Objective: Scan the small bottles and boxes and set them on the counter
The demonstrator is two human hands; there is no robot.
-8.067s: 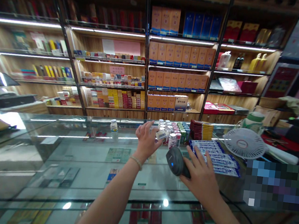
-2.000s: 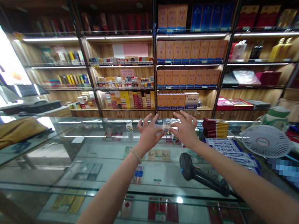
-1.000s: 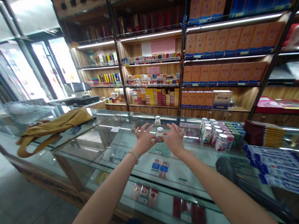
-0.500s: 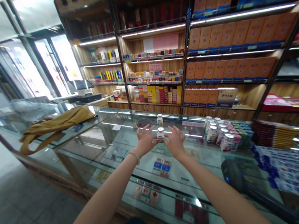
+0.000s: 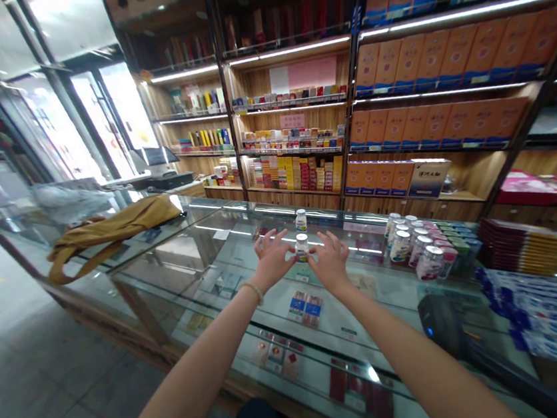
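My left hand (image 5: 273,257) and my right hand (image 5: 330,262) face each other above the glass counter. Between them stands a small white-capped bottle (image 5: 301,248) with a label, gripped from both sides by the thumbs and fingertips, the other fingers raised and spread. Just behind it, a second bottle (image 5: 300,220) of the same kind stands upright on the glass, apart from my hands. Whether the held bottle rests on the glass is hard to tell.
More white-capped bottles (image 5: 399,246) stand in rows at the right, beside stacked dark red packs (image 5: 510,245) and blue-white packets (image 5: 538,312). A black handheld scanner (image 5: 439,324) juts in from the right. A mustard-coloured bag (image 5: 120,224) lies at left on the glass counter (image 5: 242,265).
The camera view has shifted slightly. My hands stay at the bottle, with almost no change in their grip, and the second bottle keeps its place behind it.
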